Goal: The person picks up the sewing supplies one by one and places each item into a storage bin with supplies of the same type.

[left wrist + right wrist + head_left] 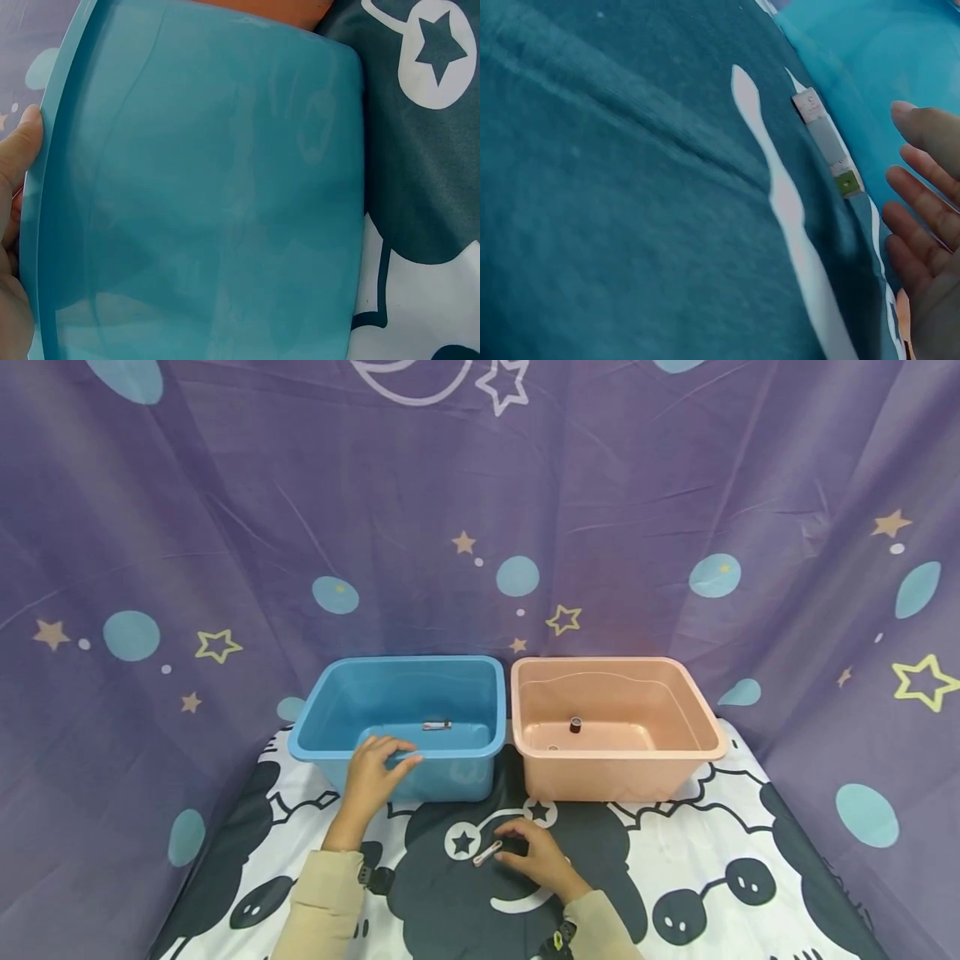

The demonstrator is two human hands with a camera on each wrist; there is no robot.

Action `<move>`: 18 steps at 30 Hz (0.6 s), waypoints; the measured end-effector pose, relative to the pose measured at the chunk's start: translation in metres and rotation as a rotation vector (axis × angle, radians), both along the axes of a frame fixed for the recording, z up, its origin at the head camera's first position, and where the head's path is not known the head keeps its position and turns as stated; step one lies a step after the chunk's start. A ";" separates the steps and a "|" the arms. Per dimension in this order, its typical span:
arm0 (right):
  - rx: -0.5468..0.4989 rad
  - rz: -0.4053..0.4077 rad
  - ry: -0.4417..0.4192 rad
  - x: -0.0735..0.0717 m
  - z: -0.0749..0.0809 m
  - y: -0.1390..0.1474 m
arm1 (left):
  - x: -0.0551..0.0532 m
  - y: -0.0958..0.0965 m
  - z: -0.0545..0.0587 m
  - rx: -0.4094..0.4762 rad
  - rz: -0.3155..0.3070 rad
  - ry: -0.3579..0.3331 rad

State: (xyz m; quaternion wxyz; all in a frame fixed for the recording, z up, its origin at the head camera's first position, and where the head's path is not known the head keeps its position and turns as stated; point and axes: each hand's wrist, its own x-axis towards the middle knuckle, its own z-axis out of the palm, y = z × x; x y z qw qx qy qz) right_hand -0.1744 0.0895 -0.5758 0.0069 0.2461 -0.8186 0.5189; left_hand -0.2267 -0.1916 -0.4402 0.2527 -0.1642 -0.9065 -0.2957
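Observation:
My left hand (372, 772) is at the front rim of the blue bin (450, 779), thumb and fingers spread apart with nothing seen between them. In the left wrist view its thumb (22, 142) overlaps the rim; firm contact cannot be judged. A small slim whitish stick (487, 853), with a grey middle and brass-coloured end in the right wrist view, lies on the cloth. Beside it, my right hand (542, 860) holds its thumb and fingers apart, with a gap to the stick in the right wrist view. A similar small piece (437, 725) lies inside the blue bin.
A peach bin (615, 777) stands right of the blue one, with a small dark cylinder (575, 725) inside. Both sit on a black-and-white patterned cloth (712, 835). Behind them hangs a purple curtain (420, 485) with stars and dots.

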 end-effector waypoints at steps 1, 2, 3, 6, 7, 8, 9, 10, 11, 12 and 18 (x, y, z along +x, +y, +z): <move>0.000 0.003 -0.006 0.000 -0.001 -0.001 | 0.000 0.000 0.000 0.001 0.000 0.002; 0.002 0.004 -0.014 -0.001 -0.001 -0.001 | 0.000 0.000 0.000 0.002 0.001 0.003; 0.006 0.004 -0.023 -0.001 -0.002 -0.002 | 0.000 0.001 -0.001 0.003 0.002 0.003; 0.005 0.005 -0.045 -0.001 -0.003 -0.004 | 0.000 0.000 -0.001 0.003 0.005 0.000; 0.008 0.003 -0.044 -0.001 -0.004 -0.004 | 0.001 0.000 -0.001 0.001 0.005 -0.001; 0.009 0.003 -0.042 -0.001 -0.004 -0.005 | 0.001 0.001 -0.001 0.001 0.006 -0.004; 0.010 0.002 -0.039 -0.001 -0.005 -0.005 | 0.001 0.001 -0.001 0.000 0.006 -0.006; 0.011 0.002 -0.040 -0.001 -0.005 -0.005 | 0.002 0.001 -0.001 -0.001 0.006 -0.007; 0.013 0.001 -0.039 -0.001 -0.006 -0.005 | 0.002 0.001 -0.001 -0.001 0.005 -0.007; 0.013 0.001 -0.036 -0.001 -0.007 -0.005 | 0.003 0.001 -0.001 -0.003 0.006 -0.008; -0.027 -0.004 -0.038 0.005 0.005 -0.008 | 0.004 0.001 0.001 0.001 0.010 -0.011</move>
